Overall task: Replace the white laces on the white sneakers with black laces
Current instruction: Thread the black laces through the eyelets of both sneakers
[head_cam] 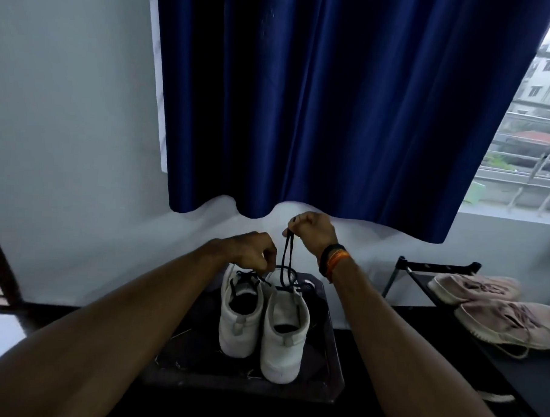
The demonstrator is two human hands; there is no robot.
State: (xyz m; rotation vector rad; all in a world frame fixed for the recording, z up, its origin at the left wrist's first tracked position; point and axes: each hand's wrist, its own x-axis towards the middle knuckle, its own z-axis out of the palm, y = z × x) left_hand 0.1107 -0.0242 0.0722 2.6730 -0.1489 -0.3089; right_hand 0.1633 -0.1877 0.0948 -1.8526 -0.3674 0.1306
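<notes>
Two white sneakers stand heel-toward-me on a dark stool (330,362). The left sneaker (239,320) has black lace through its eyelets. The right sneaker (283,338) has a black lace (285,259) rising from its front. My right hand (312,230) pinches both strands of that lace and holds them up taut above the shoe. My left hand (254,251) hovers over the fronts of the shoes with curled fingers pinching lace near the left sneaker's eyelets. No white laces are visible.
A dark rack (422,277) at the right carries a pair of pinkish sneakers (496,309). A blue curtain (335,100) hangs over the wall behind, with an open window (535,141) to its right. A dark frame (0,269) stands at the left.
</notes>
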